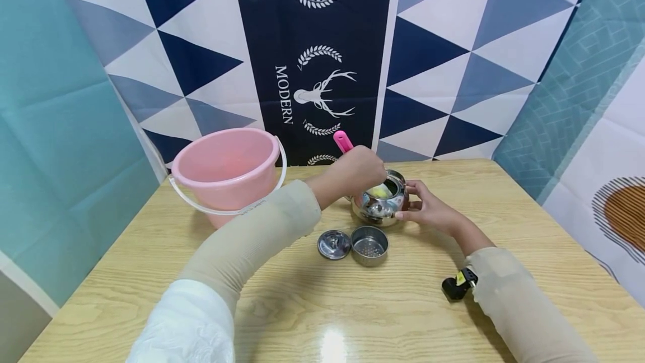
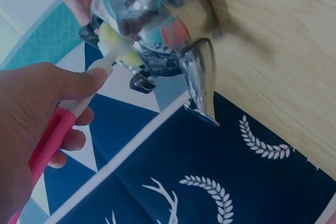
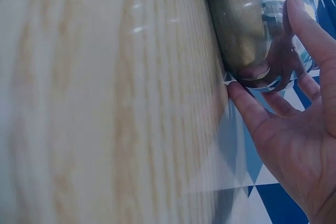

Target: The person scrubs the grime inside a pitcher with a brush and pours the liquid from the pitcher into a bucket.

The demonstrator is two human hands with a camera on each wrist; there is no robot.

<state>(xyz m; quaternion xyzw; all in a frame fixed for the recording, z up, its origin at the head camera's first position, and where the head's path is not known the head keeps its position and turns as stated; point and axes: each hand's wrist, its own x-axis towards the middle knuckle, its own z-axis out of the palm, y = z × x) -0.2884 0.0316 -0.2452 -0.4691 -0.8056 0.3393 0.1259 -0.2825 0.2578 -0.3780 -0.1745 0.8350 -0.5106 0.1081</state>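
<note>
My left hand (image 1: 354,170) grips a sponge brush by its pink and white handle (image 2: 51,140). The brush's yellow sponge head (image 2: 129,58) is at the mouth of a shiny steel teapot (image 1: 378,210), partly inside it. On the pot's right side, my right hand (image 1: 429,206) holds the rounded body, thumb at the front and fingers spread around the side. In the left wrist view the teapot's spout (image 2: 198,77) points toward the backdrop. A small steel lid (image 1: 334,244) and a perforated strainer basket (image 1: 368,260) sit side by side in front of the pot.
A pink bucket (image 1: 227,192) with a white handle stands at the back left of the wooden table (image 1: 393,312). Behind the table hangs a patterned cloth backdrop (image 1: 428,71). A small black camera (image 1: 459,284) is strapped at my right wrist.
</note>
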